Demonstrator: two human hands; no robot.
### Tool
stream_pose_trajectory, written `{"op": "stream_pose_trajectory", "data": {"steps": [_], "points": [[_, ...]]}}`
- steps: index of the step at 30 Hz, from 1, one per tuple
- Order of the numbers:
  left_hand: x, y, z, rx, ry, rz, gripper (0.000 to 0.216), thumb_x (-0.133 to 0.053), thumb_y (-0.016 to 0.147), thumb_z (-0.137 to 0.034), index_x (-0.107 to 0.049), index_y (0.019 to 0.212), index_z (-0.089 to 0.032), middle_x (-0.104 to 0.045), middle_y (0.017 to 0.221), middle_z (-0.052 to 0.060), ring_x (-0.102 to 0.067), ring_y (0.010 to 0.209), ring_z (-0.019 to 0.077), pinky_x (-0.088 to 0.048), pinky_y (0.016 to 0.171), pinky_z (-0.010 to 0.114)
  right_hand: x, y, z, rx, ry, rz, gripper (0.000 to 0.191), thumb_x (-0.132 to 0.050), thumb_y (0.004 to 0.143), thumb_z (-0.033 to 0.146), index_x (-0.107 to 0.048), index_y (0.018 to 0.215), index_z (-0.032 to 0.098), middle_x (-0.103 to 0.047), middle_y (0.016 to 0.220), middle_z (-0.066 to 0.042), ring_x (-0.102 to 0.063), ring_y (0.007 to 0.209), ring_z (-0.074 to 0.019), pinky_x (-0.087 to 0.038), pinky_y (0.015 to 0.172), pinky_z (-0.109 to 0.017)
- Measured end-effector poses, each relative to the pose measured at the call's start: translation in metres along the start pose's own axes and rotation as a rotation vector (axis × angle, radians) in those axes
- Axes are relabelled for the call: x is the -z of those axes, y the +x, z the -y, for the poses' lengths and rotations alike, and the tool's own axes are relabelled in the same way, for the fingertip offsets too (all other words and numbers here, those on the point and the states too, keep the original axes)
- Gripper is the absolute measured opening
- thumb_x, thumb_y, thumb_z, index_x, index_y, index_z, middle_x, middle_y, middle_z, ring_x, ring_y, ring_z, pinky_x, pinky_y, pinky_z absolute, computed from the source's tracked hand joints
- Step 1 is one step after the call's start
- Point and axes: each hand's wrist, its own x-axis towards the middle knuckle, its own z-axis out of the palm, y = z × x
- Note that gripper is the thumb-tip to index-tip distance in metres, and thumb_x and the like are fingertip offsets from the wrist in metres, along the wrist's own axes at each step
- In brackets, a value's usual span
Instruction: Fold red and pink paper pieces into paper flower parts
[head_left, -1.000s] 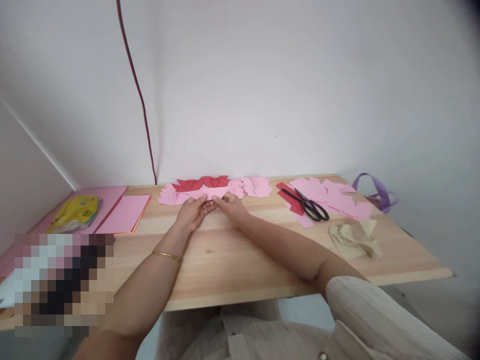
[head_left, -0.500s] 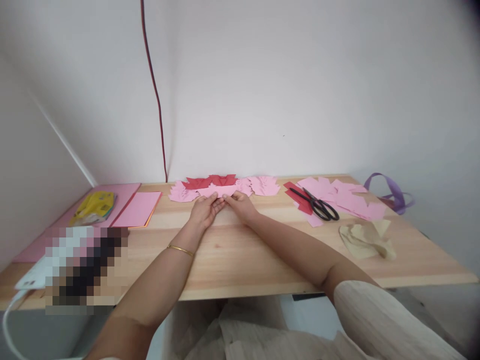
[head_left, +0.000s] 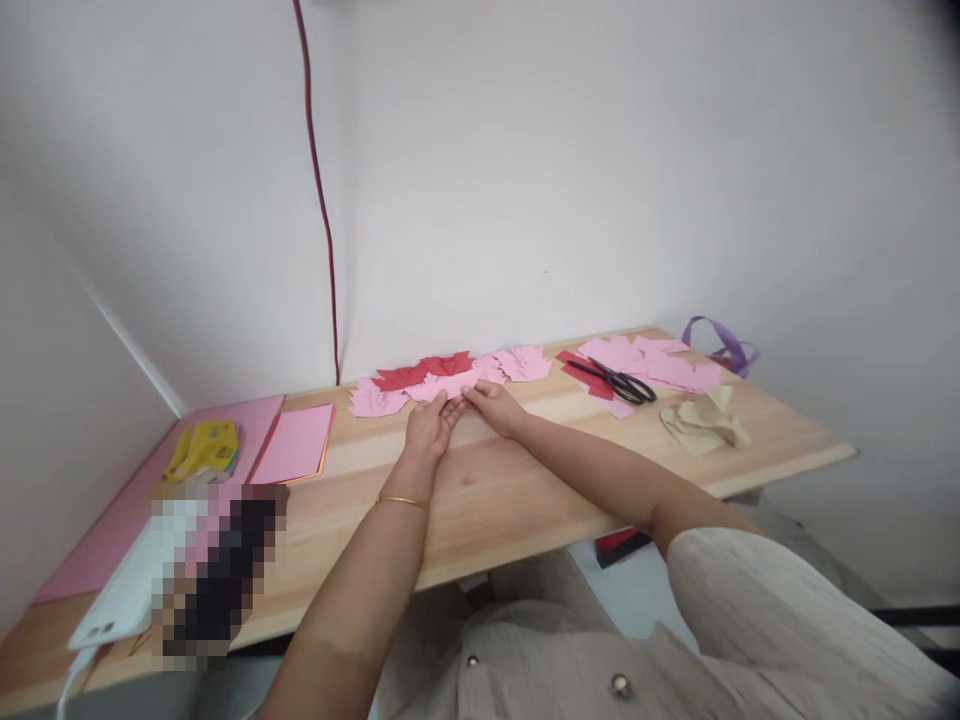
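At the back of the wooden table, a piece of pink paper point(head_left: 448, 385) is pinched along its near edge between both hands. My left hand point(head_left: 430, 426), a gold bangle on its wrist, holds it with thumb and fingers. Close beside it, my right hand point(head_left: 498, 408) grips the same edge. Behind and around the held piece lie folded red paper point(head_left: 400, 378) and crimped pink paper cut-outs point(head_left: 527, 364) with jagged edges. Part of the held paper is covered by my fingertips.
Black scissors point(head_left: 630, 386) rest on red and pink scraps at the right, near a pile of pink paper point(head_left: 679, 375), crumpled tan paper point(head_left: 701, 422) and purple ribbon point(head_left: 726, 340). At left are pink sheets point(head_left: 289, 448), a yellow packet point(head_left: 202, 450) and a white device point(head_left: 112, 595) with a cable.
The view has turned and tilted, so the table slants more. Both hands keep their pinch on the pink paper, with little visible movement against the table.
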Motion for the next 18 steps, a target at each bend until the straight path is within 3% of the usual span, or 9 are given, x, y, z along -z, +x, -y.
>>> {"op": "stream_pose_trajectory", "data": {"steps": [5, 11, 18], "points": [[0.0005, 0.0015, -0.0001, 0.003, 0.021, -0.021, 0.013, -0.059, 0.080, -0.005, -0.052, 0.071, -0.013, -0.066, 0.063, 0.005, -0.066, 0.065, 0.0128, -0.054, 0.083, 0.036, -0.0008, -0.0008, 0.0038, -0.005, -0.006, -0.015, 0.038, -0.057, 0.076, 0.054, -0.058, 0.070, 0.017, -0.058, 0.065, 0.002, -0.053, 0.067, -0.0120, -0.043, 0.070, -0.026], [0.0027, 0.0065, 0.0051, -0.062, 0.059, -0.001, 0.015, -0.062, 0.077, -0.007, -0.051, 0.068, -0.013, -0.065, 0.064, 0.004, -0.066, 0.066, 0.0134, -0.054, 0.084, 0.037, -0.0007, -0.0011, 0.0012, 0.018, 0.021, -0.037, 0.035, -0.068, 0.067, 0.049, -0.061, 0.077, 0.016, -0.061, 0.070, 0.001, -0.053, 0.067, -0.0124, -0.042, 0.066, -0.025], [0.0024, 0.0022, 0.0022, -0.109, 0.115, 0.062, 0.010, -0.066, 0.075, -0.011, -0.057, 0.071, -0.010, -0.068, 0.068, 0.010, -0.068, 0.068, 0.0182, -0.055, 0.083, 0.040, 0.0006, -0.0014, 0.0021, 0.018, -0.103, -0.067, 0.039, -0.063, 0.069, 0.054, -0.054, 0.062, 0.017, -0.056, 0.060, 0.002, -0.050, 0.060, -0.0117, -0.040, 0.060, -0.025]]}}
